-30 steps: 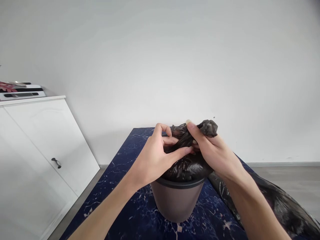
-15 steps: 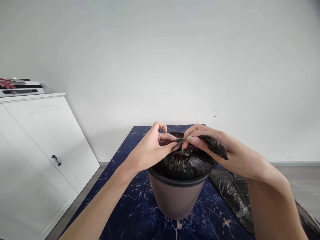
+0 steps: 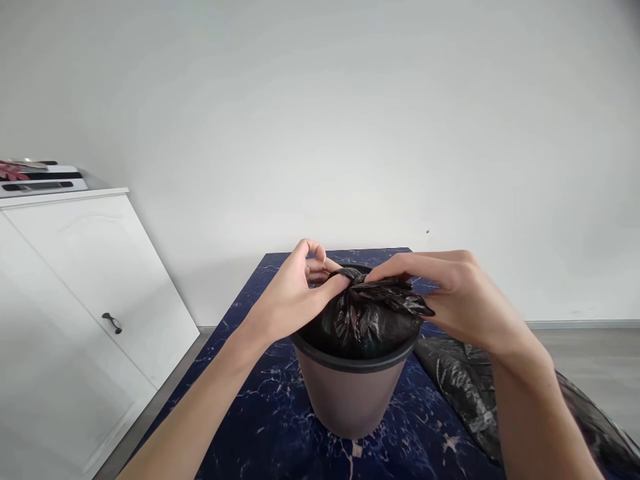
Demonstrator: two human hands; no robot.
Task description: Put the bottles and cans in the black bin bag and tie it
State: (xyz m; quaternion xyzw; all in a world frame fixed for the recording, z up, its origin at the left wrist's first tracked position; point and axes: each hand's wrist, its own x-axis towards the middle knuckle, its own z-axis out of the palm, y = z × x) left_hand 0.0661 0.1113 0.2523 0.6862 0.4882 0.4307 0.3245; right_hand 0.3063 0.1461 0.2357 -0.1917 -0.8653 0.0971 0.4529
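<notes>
A grey bin with a dark rim stands on a dark blue marbled table. A black plastic bag fills its mouth, gathered into a bunch at the top. My left hand pinches the gathered plastic from the left, fingers curled. From the right, my right hand grips the other twisted end of the same bag, fingertips meeting the left hand's above the bin.
A second black plastic bag lies crumpled on the table to the right of the bin. A white cabinet with a dark handle stands at the left, with flat items on top. A plain white wall is behind.
The bag's gathered top has come down from above the bin onto its mouth. Both hands have lowered with it, and my right hand has turned palm-down over the twisted end.
</notes>
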